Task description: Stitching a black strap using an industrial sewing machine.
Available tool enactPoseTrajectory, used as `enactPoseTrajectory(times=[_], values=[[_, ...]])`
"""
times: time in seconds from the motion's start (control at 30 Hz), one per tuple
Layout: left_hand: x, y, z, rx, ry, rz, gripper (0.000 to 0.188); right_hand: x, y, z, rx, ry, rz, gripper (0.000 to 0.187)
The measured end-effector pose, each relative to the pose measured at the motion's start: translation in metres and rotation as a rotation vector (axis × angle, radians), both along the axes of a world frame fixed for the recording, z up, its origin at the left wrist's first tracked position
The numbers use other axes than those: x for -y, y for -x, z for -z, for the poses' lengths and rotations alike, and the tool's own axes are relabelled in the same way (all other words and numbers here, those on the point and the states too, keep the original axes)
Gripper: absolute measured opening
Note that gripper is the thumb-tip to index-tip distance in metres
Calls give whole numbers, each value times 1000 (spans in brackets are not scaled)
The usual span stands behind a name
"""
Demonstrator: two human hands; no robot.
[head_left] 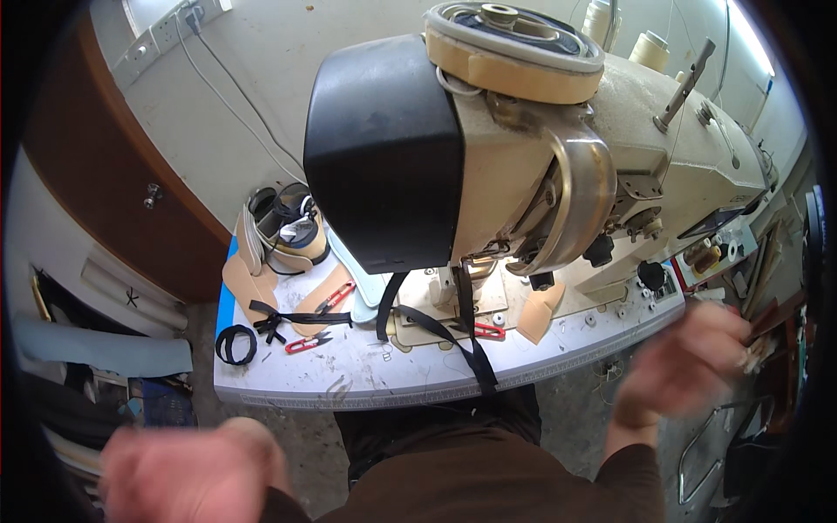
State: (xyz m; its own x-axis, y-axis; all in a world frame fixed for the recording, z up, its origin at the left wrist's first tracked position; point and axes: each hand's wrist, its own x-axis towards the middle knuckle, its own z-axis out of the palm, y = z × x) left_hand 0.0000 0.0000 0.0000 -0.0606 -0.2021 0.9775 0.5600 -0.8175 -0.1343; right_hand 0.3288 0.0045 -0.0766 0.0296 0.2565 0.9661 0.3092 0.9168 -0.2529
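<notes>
My left hand (187, 471) is raised at the lower left, off the table. My right hand (689, 362) hovers past the table's right front corner. Motion smears both hands, so their fingers and anything in them cannot be made out. Between them stands a large cream sewing machine (532, 174) with a black cover (384, 157) on its head. A black strap (466, 301) hangs at its needle area, and a black strip trails over the table's front edge. Red-handled thread snips (490, 331) lie beside it, apart from both hands.
On the white table (288, 383) lie more red snips (305, 343), tan cut pieces (540, 309), a black strip with a bow-like end (270, 321) and a black roll (235, 345). Tan-and-black items (292, 231) pile at the back left. A metal-framed chair (697, 453) stands at the right.
</notes>
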Motion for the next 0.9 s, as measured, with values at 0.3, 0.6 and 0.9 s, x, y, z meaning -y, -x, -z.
enactPoseTrajectory(times=[0.3, 0.6, 0.9], values=[[-121, -131, 176, -610, 540, 54, 36, -38, 47, 120, 26, 866, 157, 32], [-123, -130, 164, -623, 574, 90, 18, 2, 45, 111, -279, 1313, -418, 17], [-127, -129, 160, -594, 538, 101, 12, 4, 35, 110, -113, 1235, -354, 10]])
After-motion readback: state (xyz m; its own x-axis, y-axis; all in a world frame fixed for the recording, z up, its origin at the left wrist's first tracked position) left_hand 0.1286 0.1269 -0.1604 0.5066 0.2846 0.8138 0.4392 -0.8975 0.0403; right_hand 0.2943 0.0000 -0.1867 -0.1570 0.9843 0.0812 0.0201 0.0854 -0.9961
